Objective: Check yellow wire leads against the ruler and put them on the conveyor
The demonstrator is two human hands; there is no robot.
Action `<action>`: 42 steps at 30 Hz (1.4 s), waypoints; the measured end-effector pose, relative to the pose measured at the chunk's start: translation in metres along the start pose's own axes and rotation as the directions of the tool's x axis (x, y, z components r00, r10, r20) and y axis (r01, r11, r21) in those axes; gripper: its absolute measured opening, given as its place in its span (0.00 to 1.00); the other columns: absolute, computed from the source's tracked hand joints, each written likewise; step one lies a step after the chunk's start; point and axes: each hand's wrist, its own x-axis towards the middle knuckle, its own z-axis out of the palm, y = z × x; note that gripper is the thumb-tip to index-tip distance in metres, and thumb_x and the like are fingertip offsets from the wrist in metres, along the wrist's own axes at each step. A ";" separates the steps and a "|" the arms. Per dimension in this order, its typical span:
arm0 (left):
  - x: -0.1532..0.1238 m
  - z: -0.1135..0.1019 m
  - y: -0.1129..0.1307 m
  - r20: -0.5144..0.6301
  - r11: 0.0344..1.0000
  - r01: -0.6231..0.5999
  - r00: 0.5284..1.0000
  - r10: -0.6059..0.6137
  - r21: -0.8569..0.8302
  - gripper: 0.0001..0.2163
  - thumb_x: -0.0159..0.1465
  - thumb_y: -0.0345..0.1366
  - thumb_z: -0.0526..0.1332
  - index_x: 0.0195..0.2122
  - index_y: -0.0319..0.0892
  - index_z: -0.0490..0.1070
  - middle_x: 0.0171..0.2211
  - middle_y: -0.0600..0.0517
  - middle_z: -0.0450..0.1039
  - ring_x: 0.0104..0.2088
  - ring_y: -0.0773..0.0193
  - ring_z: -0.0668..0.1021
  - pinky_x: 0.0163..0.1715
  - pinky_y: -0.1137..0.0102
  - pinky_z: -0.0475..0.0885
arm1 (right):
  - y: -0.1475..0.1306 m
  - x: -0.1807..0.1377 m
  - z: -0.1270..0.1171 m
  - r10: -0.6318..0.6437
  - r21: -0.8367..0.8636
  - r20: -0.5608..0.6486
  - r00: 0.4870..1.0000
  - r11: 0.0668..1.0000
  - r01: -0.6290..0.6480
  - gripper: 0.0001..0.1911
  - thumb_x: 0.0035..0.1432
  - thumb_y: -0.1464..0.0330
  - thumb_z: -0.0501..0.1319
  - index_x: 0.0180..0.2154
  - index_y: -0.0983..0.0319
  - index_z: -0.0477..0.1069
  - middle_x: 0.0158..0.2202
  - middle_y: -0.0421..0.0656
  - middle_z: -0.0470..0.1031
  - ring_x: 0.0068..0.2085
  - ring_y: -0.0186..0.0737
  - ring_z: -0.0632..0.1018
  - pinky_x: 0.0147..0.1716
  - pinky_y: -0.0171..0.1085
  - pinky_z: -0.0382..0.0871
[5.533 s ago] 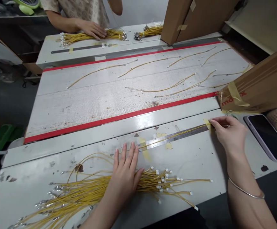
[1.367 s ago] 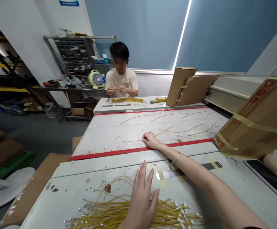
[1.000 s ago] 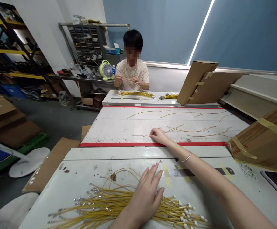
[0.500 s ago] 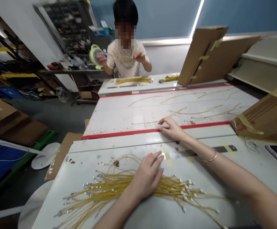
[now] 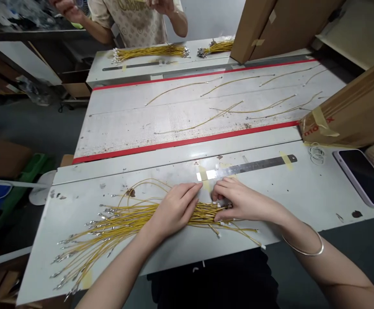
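Observation:
A loose bundle of thin yellow wires (image 5: 132,223) lies on the near table, with metal terminals fanned out on the left and small white connectors on the right. My left hand (image 5: 175,210) rests across the middle of the bundle, its fingers stretched out and lying over the wires. At the connector end, my right hand (image 5: 235,199) is curled round the wire tips, thumb on the near side and fingers on the far side. Most of those tips are hidden by it. A few stray wires reach past the right hand toward the table's front edge.
Beyond is a white belt (image 5: 116,124) with red edges and several single wires on it. A taped steel ruler (image 5: 254,165), rubber bands (image 5: 316,154), a phone (image 5: 363,176) and a carton (image 5: 351,111) are on the right. Across sits a co-worker (image 5: 138,21) near more wire bundles (image 5: 151,52).
My right hand has come back from the belt's near edge to the connector end of the bundle. My left hand has stayed on the wires. The view has tilted downward.

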 end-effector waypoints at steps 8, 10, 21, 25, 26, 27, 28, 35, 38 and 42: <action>-0.001 0.003 0.004 0.112 0.992 -0.085 0.989 0.096 -0.095 0.18 0.70 0.31 0.56 0.60 0.40 0.62 0.47 0.43 0.75 0.44 0.57 0.77 0.45 0.61 0.75 | 0.009 -0.005 -0.008 -0.020 0.196 0.001 1.000 0.980 0.020 0.07 0.62 0.63 0.61 0.36 0.60 0.69 0.35 0.42 0.73 0.37 0.38 0.71 0.37 0.37 0.64; -0.001 0.004 0.006 0.112 0.988 -0.018 0.993 0.036 -0.152 0.17 0.70 0.32 0.57 0.60 0.41 0.63 0.45 0.45 0.76 0.43 0.59 0.77 0.44 0.62 0.74 | 0.009 -0.004 -0.008 -0.032 0.266 -0.099 0.995 0.962 0.057 0.07 0.65 0.64 0.58 0.35 0.61 0.70 0.33 0.41 0.73 0.34 0.35 0.71 0.35 0.36 0.64; -0.001 0.005 0.008 -0.021 0.947 0.144 0.988 -0.156 -0.287 0.10 0.69 0.27 0.57 0.47 0.41 0.75 0.36 0.50 0.75 0.37 0.66 0.77 0.38 0.72 0.73 | 0.018 -0.007 -0.017 0.054 0.433 -0.326 0.944 0.896 0.098 0.12 0.64 0.59 0.60 0.38 0.60 0.74 0.38 0.44 0.72 0.35 0.34 0.73 0.36 0.38 0.69; -0.002 0.008 0.008 -0.016 0.966 0.112 0.993 -0.118 -0.233 0.09 0.69 0.29 0.58 0.48 0.40 0.75 0.37 0.49 0.75 0.39 0.63 0.76 0.40 0.68 0.73 | 0.024 -0.008 -0.016 0.025 0.311 -0.124 0.992 0.950 0.015 0.11 0.60 0.59 0.65 0.37 0.61 0.75 0.34 0.41 0.73 0.32 0.34 0.71 0.32 0.36 0.66; -0.002 0.009 0.008 -0.013 0.966 0.112 0.993 -0.118 -0.234 0.10 0.69 0.29 0.58 0.48 0.40 0.75 0.38 0.48 0.76 0.39 0.63 0.77 0.41 0.67 0.73 | 0.024 -0.008 -0.015 0.013 0.279 -0.094 0.996 0.960 0.014 0.10 0.61 0.60 0.64 0.36 0.61 0.75 0.32 0.41 0.73 0.32 0.34 0.71 0.32 0.35 0.65; -0.002 0.009 0.009 -0.008 0.962 0.118 0.992 -0.124 -0.246 0.10 0.69 0.30 0.57 0.49 0.40 0.75 0.39 0.48 0.76 0.40 0.62 0.77 0.41 0.67 0.73 | 0.023 -0.007 -0.014 0.002 0.260 -0.095 0.995 0.965 0.023 0.10 0.62 0.61 0.62 0.35 0.61 0.75 0.31 0.41 0.73 0.31 0.34 0.71 0.32 0.35 0.65; -0.001 0.009 0.011 -0.001 0.954 0.130 0.991 -0.135 -0.269 0.10 0.69 0.30 0.57 0.49 0.40 0.74 0.40 0.48 0.77 0.41 0.62 0.77 0.42 0.66 0.74 | 0.021 -0.007 -0.013 -0.008 0.259 -0.125 0.992 0.965 0.041 0.10 0.64 0.62 0.60 0.35 0.61 0.75 0.30 0.41 0.74 0.31 0.34 0.71 0.32 0.35 0.65; 0.003 0.007 0.025 0.175 0.751 0.316 0.948 -0.264 -0.580 0.11 0.68 0.32 0.60 0.51 0.43 0.74 0.41 0.50 0.81 0.41 0.63 0.82 0.44 0.68 0.76 | 0.000 -0.009 -0.014 -0.092 0.435 -0.270 0.958 0.876 0.206 0.13 0.66 0.62 0.57 0.43 0.60 0.78 0.36 0.43 0.79 0.36 0.35 0.77 0.37 0.36 0.70; 0.003 0.010 0.027 0.147 0.796 0.284 0.959 -0.243 -0.534 0.10 0.67 0.32 0.61 0.49 0.42 0.75 0.41 0.49 0.80 0.42 0.62 0.81 0.44 0.67 0.76 | 0.005 -0.013 -0.017 0.000 0.457 -0.249 0.969 0.882 0.118 0.15 0.65 0.61 0.58 0.49 0.60 0.76 0.33 0.42 0.77 0.32 0.34 0.75 0.32 0.35 0.69; 0.002 0.015 0.024 0.053 0.886 0.210 0.977 -0.207 -0.413 0.11 0.68 0.32 0.59 0.50 0.43 0.74 0.43 0.47 0.78 0.44 0.61 0.79 0.45 0.65 0.76 | 0.019 -0.017 -0.021 0.011 0.364 -0.065 0.998 0.931 0.013 0.16 0.59 0.58 0.65 0.45 0.61 0.76 0.32 0.41 0.74 0.31 0.34 0.72 0.29 0.34 0.66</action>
